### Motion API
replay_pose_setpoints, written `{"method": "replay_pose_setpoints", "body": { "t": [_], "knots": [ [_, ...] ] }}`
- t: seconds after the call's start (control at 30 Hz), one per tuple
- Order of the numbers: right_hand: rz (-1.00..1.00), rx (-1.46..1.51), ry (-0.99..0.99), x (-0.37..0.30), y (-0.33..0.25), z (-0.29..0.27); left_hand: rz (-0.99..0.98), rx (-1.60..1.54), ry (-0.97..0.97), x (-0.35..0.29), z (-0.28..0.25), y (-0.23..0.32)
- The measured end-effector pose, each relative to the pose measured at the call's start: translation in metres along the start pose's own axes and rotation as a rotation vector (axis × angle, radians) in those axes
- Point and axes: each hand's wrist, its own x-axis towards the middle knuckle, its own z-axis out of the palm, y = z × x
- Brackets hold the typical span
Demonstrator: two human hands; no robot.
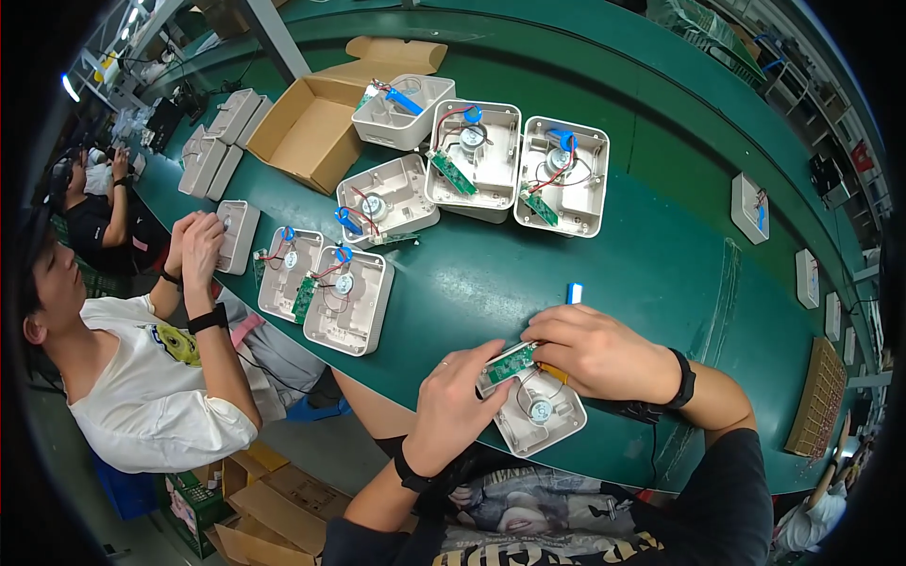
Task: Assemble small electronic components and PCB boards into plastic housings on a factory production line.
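A green circuit board [512, 364] lies at the far end of an open light-grey plastic housing [555, 436] in front of me. A round silver speaker [540, 409] with thin wires sits inside the housing. My left hand [457, 401] grips the board's left end, fingers and thumb on either side of it. At the board's right end, my right hand [599, 354] is closed, its fingertips bunched together; what they pinch is hidden. Below those fingertips a yellow piece [554, 374] shows. Just beyond the right hand is a small blue-and-white block [575, 293].
Several similar housings [472, 156] with boards, blue parts and speakers stand beyond on the green table [453, 302]. An open cardboard box [307, 132] is at the back left. Seated at left, a co-worker [160, 377] handles another housing [239, 236]. More housings [750, 208] line the right side.
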Motion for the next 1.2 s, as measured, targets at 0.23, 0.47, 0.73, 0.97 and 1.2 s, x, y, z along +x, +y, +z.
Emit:
{"method": "replay_pose_setpoints", "body": {
  "t": [0.23,0.47,0.73,0.97,1.2],
  "knots": [
    [0.022,-0.056,-0.027,-0.003,-0.005,-0.007,-0.018,-0.019,-0.001,0.000,0.000,0.004],
    [0.001,0.035,-0.157,-0.007,0.003,-0.047,-0.011,-0.034,0.002,-0.002,-0.001,0.000],
    [0.028,0.027,-0.077,0.000,-0.002,-0.017,-0.004,-0.047,0.002,-0.002,0.001,-0.002],
    [0.041,-0.049,-0.118,0.004,-0.006,-0.004,0.049,-0.026,0.017,-0.002,0.002,-0.003],
    [0.089,-0.068,-0.148,0.000,-0.008,-0.001,0.141,0.081,-0.007,-0.005,0.002,-0.006]
  ]
}}
